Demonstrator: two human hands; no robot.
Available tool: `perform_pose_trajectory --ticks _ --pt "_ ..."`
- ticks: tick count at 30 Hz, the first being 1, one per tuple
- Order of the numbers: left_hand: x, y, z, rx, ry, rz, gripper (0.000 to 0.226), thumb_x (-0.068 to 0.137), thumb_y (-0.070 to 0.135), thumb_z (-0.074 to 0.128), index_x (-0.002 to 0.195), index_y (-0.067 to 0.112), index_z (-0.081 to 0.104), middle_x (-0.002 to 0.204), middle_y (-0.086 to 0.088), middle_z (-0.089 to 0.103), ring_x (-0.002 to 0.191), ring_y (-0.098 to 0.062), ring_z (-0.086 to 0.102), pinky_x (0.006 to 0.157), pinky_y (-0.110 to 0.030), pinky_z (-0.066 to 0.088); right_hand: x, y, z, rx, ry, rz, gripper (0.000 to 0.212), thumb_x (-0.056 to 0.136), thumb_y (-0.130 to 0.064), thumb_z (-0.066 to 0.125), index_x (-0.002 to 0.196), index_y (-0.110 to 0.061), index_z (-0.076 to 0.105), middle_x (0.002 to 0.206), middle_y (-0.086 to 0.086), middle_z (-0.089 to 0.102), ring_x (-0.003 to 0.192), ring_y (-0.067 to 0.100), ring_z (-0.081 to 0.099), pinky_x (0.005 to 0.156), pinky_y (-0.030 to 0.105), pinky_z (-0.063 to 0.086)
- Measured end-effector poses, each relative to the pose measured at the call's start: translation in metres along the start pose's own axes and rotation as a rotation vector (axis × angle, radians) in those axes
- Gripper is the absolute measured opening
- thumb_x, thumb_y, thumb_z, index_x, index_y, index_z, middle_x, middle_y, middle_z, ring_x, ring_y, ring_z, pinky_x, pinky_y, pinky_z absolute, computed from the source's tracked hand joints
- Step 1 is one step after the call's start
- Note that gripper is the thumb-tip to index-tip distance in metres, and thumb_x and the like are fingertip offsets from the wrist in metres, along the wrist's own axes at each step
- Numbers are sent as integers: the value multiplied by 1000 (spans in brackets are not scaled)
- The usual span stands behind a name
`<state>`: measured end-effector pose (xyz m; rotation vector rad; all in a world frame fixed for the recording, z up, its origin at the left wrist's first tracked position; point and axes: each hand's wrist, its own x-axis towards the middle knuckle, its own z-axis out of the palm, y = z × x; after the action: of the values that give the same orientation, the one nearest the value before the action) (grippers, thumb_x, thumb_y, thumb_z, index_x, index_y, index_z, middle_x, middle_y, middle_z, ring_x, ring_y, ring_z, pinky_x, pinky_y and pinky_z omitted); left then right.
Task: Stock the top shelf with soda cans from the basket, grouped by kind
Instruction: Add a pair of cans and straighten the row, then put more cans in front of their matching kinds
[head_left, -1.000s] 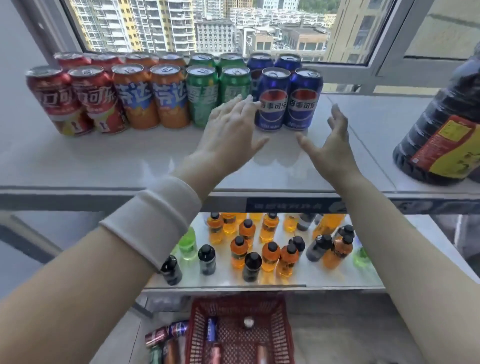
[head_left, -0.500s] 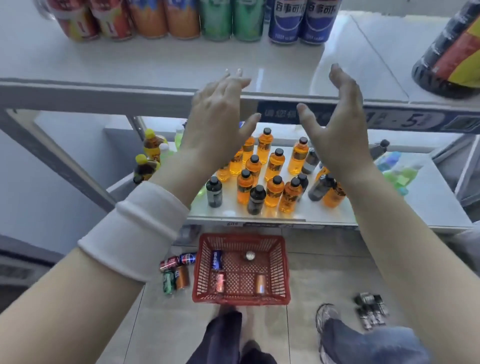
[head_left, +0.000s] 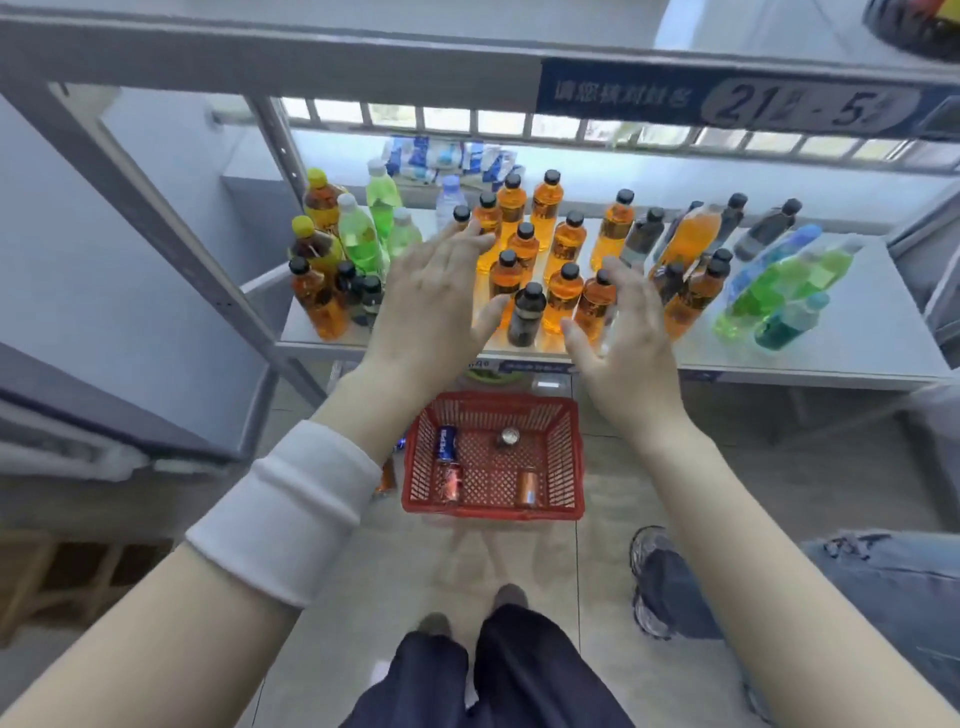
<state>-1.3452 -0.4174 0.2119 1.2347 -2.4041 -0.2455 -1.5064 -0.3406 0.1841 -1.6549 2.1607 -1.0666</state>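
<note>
A red basket stood on the tiled floor with four cans in it, three lying down and one upright. Behind it, the lower shelf carried a crowd of upright orange bottles with black caps, and green bottles toward both ends. Only the front lip of the top shelf showed, bearing a blue label strip.

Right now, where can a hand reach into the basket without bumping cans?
Bare mesh in the basket: middle, between red can and orange can; far right corner, beside upright can. Crowded at left wall: blue can, red can.
</note>
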Motion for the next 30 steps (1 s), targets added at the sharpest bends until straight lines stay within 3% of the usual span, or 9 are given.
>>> perform_pose_trajectory --ticks 9,16,21,25,30 --pt "-73 -36 57 -58 -207 -129 51 90 30 56 135 11 42 144 -7 42 139 -23 29 113 -38 17 -76 29 64 -5 -177 188 61 89 -24 59 142 -7 32 147 9 33 143 21 17 115 33 22" --pt "-102 -53 128 -74 -399 -274 52 91 31 53 138 14 39 149 -4 36 141 -20 25 114 -35 14 -100 78 100 41 -335 382 61 90 -22 59 142 -9 31 149 8 32 144 19 14 110 24 17" --pt "-119 -63 211 -155 -558 -431 50 91 33 53 137 16 41 145 -1 42 137 -19 32 112 -34 22 -109 149 144 13 -505 571 63 89 -28 59 142 -10 31 146 9 35 138 20 27 111 32 25" --pt "-126 -80 280 -218 -624 -499 47 92 32 53 135 18 42 139 2 47 132 -16 38 109 -31 25 -104 208 185 -16 -545 637 62 88 -30 60 141 -11 34 141 5 41 132 16 35 105 27 30" --pt "-149 -134 422 -344 -696 -726 43 89 28 57 130 16 49 129 -2 56 122 -21 48 104 -35 37 -115 323 295 -37 -628 782 62 87 -30 63 138 -6 37 140 9 44 131 21 39 103 27 30"
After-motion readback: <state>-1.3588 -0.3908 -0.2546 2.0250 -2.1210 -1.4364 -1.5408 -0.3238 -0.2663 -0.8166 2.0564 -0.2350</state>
